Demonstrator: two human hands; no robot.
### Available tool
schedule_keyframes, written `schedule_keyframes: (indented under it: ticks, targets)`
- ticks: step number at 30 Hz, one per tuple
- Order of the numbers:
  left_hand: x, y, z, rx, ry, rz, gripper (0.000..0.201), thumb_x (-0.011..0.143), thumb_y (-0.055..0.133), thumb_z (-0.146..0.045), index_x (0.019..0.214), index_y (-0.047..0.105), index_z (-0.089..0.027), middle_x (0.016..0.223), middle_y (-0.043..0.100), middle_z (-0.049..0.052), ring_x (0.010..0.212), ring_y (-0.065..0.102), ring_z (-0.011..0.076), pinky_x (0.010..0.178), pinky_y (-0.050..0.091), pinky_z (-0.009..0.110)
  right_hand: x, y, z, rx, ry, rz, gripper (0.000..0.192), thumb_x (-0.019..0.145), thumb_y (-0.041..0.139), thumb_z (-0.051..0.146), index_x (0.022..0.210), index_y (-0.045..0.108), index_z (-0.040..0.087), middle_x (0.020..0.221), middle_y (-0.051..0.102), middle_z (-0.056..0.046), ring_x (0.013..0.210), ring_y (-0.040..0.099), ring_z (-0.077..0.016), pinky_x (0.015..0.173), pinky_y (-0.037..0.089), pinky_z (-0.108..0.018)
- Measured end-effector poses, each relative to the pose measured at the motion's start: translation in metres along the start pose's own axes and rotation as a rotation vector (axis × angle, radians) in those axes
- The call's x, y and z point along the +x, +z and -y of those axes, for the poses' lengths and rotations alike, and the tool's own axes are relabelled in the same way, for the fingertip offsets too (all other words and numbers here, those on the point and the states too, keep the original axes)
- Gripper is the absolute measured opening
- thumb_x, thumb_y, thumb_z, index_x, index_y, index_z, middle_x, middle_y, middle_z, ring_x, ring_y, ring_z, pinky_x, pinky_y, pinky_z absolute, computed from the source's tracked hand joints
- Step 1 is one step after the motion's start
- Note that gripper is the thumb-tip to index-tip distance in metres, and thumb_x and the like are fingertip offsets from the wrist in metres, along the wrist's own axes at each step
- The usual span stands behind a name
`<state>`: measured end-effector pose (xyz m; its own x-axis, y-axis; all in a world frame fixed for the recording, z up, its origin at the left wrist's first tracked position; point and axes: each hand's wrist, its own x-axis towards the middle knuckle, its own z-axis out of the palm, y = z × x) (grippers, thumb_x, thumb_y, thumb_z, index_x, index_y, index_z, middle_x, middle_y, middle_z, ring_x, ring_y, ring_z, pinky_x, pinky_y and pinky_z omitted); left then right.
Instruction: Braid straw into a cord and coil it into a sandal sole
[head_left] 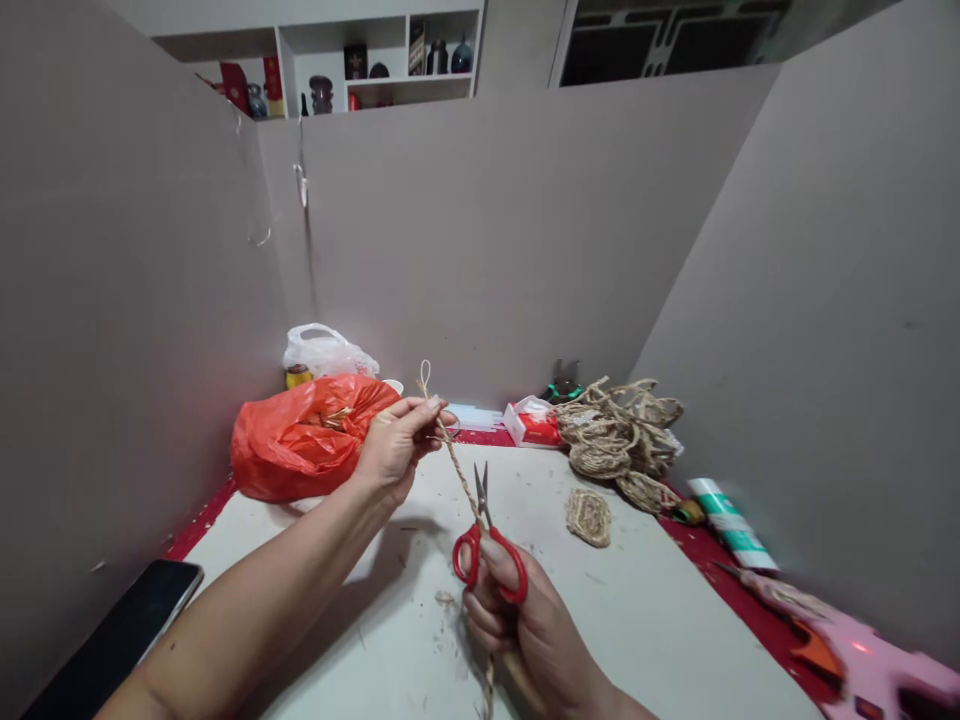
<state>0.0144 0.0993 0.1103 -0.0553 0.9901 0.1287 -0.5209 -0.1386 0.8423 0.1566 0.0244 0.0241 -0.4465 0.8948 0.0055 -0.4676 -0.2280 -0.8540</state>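
Head view: left hand (397,440) pinches the twine (459,475) taut above mid-worktop (675,620), its length slanting down toward the right hand (525,630). That hand grips red scissors (486,550), blades slightly parted beside the twine.

No legible text, labels or numbers on anything in view.

Craft booth – woven rope pieces (619,435), partitions (480,230).
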Motion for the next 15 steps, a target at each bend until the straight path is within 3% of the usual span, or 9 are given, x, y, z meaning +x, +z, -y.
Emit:
schedule_keyframes:
  ticks: [4,7,11,15]
  targets:
    - [0.01,-0.003,0.013,-0.006,-0.002,-0.002,0.028,0.065,0.078,-0.032,0.08,0.065,-0.012,0.066,0.068,0.002,0.051,0.055,0.0057,0.047,0.041,0.015,0.003,-0.005,0.002,-0.033,-0.026,0.061,0.042,0.081,0.057,0.058,0.088,0.057,0.017,0.054,0.024,0.01,0.045,0.012,-0.0051,0.042,0.012,-0.02]
    - [0.021,-0.009,0.021,-0.023,-0.042,-0.076,0.024,0.07,0.075,-0.03,0.081,0.062,-0.012,0.062,0.066,0.001,0.046,0.055,0.0058,0.042,0.038,0.015,0.005,-0.008,0.001,-0.122,0.001,0.109,0.045,0.081,0.058,0.057,0.102,0.054,0.017,0.059,0.042,0.006,0.049,0.03,-0.0073,0.048,0.027,-0.021]
    - [0.035,-0.021,0.022,-0.064,-0.045,-0.225,0.014,0.079,0.065,-0.023,0.076,0.056,-0.014,0.057,0.063,0.0,0.04,0.053,0.0057,0.037,0.031,0.014,0.006,-0.011,-0.001,-0.182,0.108,0.181,0.045,0.08,0.058,0.055,0.102,0.052,0.017,0.075,0.064,-0.006,0.067,0.056,-0.0177,0.069,0.043,-0.033]
    - [0.042,-0.03,0.006,-0.116,0.03,-0.35,0.015,0.081,0.063,-0.021,0.073,0.052,-0.015,0.049,0.053,-0.006,0.033,0.042,0.0018,0.036,0.025,0.012,0.014,-0.024,0.009,-0.338,0.077,0.102,0.038,0.08,0.061,0.051,0.099,0.052,0.019,0.078,0.067,-0.006,0.07,0.06,-0.0189,0.071,0.043,-0.034]
